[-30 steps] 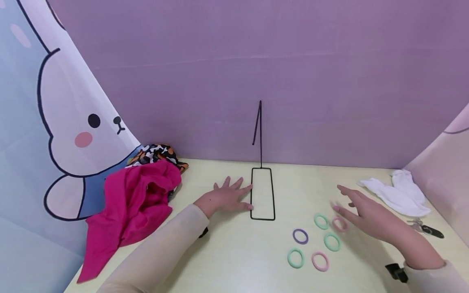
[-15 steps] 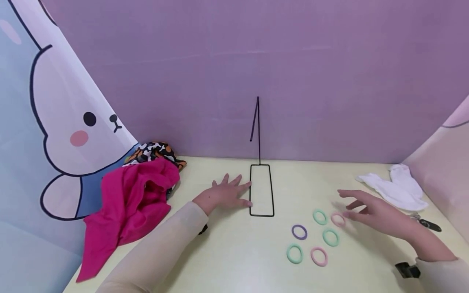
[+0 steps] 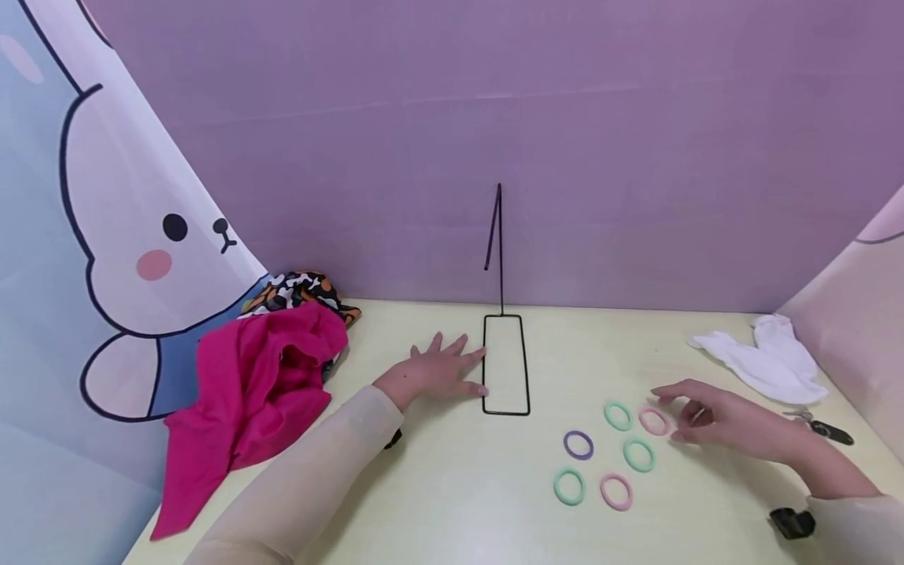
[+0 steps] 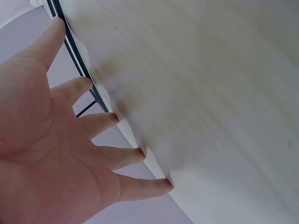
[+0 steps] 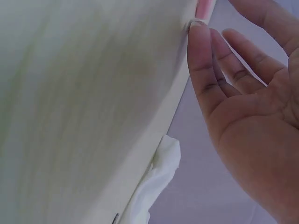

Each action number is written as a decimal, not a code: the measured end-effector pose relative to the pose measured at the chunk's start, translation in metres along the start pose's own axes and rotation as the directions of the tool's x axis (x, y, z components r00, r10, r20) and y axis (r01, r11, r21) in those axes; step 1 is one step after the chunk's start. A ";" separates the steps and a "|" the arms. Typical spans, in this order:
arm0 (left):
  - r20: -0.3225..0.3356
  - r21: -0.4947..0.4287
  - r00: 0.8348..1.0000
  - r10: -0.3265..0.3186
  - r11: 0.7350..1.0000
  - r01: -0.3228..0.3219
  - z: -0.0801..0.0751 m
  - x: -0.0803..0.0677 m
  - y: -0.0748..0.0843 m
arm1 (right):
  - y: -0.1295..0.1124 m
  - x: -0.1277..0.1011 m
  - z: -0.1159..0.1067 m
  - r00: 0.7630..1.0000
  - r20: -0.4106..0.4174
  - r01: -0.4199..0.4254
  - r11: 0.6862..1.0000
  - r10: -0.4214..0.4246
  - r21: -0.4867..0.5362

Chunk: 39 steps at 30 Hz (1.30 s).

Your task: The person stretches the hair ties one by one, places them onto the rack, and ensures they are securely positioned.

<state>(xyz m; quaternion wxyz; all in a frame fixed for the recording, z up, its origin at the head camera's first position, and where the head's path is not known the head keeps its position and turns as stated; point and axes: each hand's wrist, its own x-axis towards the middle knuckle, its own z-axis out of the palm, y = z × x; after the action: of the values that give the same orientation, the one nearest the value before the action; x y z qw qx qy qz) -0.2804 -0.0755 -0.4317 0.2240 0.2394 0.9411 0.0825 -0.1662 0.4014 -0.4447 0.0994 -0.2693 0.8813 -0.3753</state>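
Observation:
My left hand (image 3: 441,373) lies with fingers spread at the left side of a black wire stand (image 3: 527,369), thumb and index fingertip on its base frame. In the left wrist view, the fingertips (image 4: 58,28) of that hand meet the table and the black wire. At the right, my right hand (image 3: 727,420) is low over the table with its fingers bent, nothing seen between them. Its thumb and index finger flank the right edge of a pink ring (image 3: 665,424); contact is unclear. Around it lie green rings (image 3: 654,457), a purple ring (image 3: 591,450) and another pink ring (image 3: 630,497).
A magenta cloth (image 3: 247,392) lies at the left, over a patterned cloth (image 3: 307,286). White cloth (image 3: 777,365) and keys with a black fob (image 3: 832,431) are at the right. A purple backdrop (image 3: 636,173) stands behind the table (image 3: 452,502).
My right hand has come down beside the right pink ring, with thumb and fingers more bent. The left hand has stayed at the stand's base. The head view has shifted slightly.

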 end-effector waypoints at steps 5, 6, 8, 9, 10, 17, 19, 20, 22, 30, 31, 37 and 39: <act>0.004 -0.004 1.000 0.002 1.000 -0.002 -0.001 0.001 0.001 | 0.006 0.002 0.002 0.999 0.011 0.053 0.998 -0.053 0.020; 0.005 -0.005 1.000 0.001 1.000 -0.001 -0.001 0.001 0.001 | 0.006 0.003 0.002 0.998 0.016 0.063 0.998 -0.063 0.021; 0.007 -0.004 1.000 -0.002 1.000 0.002 -0.001 0.001 0.001 | 0.007 0.004 0.002 0.996 0.023 0.081 0.997 -0.081 0.012; 0.008 -0.004 1.000 -0.004 1.000 0.004 -0.001 0.001 0.001 | 0.007 0.006 0.002 0.996 0.026 0.089 0.996 -0.089 0.006; 0.008 -0.003 1.000 -0.005 1.000 0.005 -0.001 0.001 0.001 | 0.007 0.007 0.002 0.995 0.030 0.095 0.995 -0.095 0.002; 0.012 0.005 1.000 -0.011 1.000 0.011 -0.002 0.000 0.001 | 0.007 0.014 0.001 0.995 0.055 0.082 0.997 -0.082 0.012; 0.013 0.005 1.000 -0.010 1.000 0.010 -0.002 -0.001 0.002 | 0.007 0.016 0.001 0.995 0.063 0.074 0.997 -0.075 0.013; 0.012 0.005 1.000 -0.009 1.000 0.009 -0.002 -0.001 0.002 | 0.007 0.017 0.001 0.995 0.066 0.070 0.997 -0.071 0.010; 0.009 0.003 1.000 -0.008 1.000 0.008 -0.002 -0.001 0.003 | 0.007 0.019 0.002 0.996 0.069 0.064 0.998 -0.064 0.004; 0.007 -0.006 1.000 -0.003 1.000 0.003 -0.003 -0.001 0.002 | 0.002 0.024 0.003 0.996 0.067 0.053 0.999 -0.053 0.000; 0.006 -0.006 1.000 -0.003 1.000 0.003 -0.003 -0.001 0.002 | 0.002 0.025 0.004 0.997 0.067 0.049 0.999 -0.049 0.000; 0.005 0.002 1.000 -0.004 1.000 0.004 -0.003 -0.001 0.002 | 0.001 0.027 0.004 0.998 0.066 0.023 1.000 -0.022 -0.007; 0.005 0.004 1.000 -0.006 1.000 0.006 -0.003 -0.001 0.003 | 0.001 0.028 0.005 0.998 0.061 0.018 1.000 -0.017 -0.015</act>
<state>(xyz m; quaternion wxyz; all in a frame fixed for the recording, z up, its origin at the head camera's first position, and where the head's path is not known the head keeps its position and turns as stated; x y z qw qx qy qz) -0.2798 -0.0739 -0.4280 0.2263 0.2372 0.9414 0.0793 -0.1875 0.3833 -0.4482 0.1207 -0.2888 0.8785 -0.3608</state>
